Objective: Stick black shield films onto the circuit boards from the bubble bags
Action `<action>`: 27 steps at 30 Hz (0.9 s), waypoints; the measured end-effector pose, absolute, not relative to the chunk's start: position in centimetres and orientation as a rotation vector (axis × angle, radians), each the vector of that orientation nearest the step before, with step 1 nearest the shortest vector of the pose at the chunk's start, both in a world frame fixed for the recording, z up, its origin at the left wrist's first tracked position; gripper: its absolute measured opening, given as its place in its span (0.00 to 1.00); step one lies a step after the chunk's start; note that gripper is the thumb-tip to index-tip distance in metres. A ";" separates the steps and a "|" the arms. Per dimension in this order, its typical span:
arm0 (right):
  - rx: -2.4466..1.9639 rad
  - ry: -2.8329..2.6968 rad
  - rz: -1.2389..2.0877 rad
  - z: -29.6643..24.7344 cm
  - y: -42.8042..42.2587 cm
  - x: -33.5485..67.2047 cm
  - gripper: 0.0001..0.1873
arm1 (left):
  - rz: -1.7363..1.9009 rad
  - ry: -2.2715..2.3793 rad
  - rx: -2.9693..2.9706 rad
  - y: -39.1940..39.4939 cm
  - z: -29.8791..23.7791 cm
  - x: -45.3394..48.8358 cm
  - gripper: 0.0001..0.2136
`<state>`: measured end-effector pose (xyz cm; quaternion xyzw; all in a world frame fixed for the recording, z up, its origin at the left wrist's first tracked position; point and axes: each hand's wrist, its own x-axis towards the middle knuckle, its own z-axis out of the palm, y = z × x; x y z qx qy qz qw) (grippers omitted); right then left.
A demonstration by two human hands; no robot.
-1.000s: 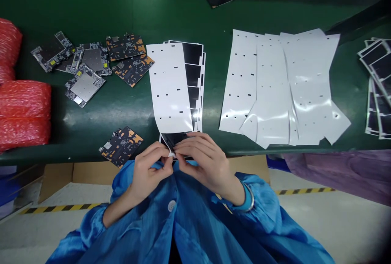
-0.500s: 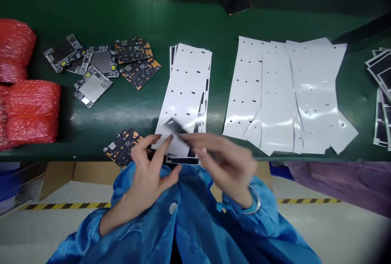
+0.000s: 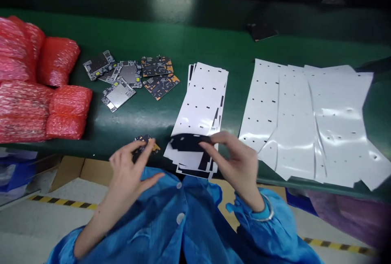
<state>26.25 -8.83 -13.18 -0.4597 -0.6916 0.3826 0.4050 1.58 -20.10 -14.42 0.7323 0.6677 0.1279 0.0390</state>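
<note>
My right hand pinches a thin black film sticker with small cutouts by its right end. The film is held over the lower part of a stack of white backing sheets, some with black strips showing at the edges. My left hand is at the table's front edge, thumb and fingers apart, with its fingertips over a black-and-orange circuit board. The fingers partly hide that board, and whether they touch it I cannot tell.
Several circuit boards lie in a loose group behind my left hand. Red bubble-wrapped bundles sit at the far left. White perforated sheets overlap on the right. A dark board lies at the back.
The black film in my right hand has come up into view, spread out flatter. My left hand has shifted left, away from the stack, to the nearby circuit board. The view has shifted too.
</note>
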 end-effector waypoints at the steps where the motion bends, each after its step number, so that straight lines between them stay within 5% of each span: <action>1: -1.203 -1.755 0.870 -13.1 -8.7 26.6 0.05 | 0.323 2.145 2.222 -20.7 -14.7 0.5 0.33; 7: -1.398 -1.536 0.965 -12.8 -7.7 28.4 0.06 | 0.349 2.292 2.002 -22.4 -16.2 -2.3 0.38; 15: -1.047 -1.446 1.182 -10.6 -6.9 26.1 0.05 | 1.092 1.700 1.984 -16.0 -12.1 -0.5 0.43; 27: -0.885 -1.613 1.076 -7.7 -8.0 24.8 0.11 | 1.422 1.322 1.931 -12.8 -9.2 3.1 0.46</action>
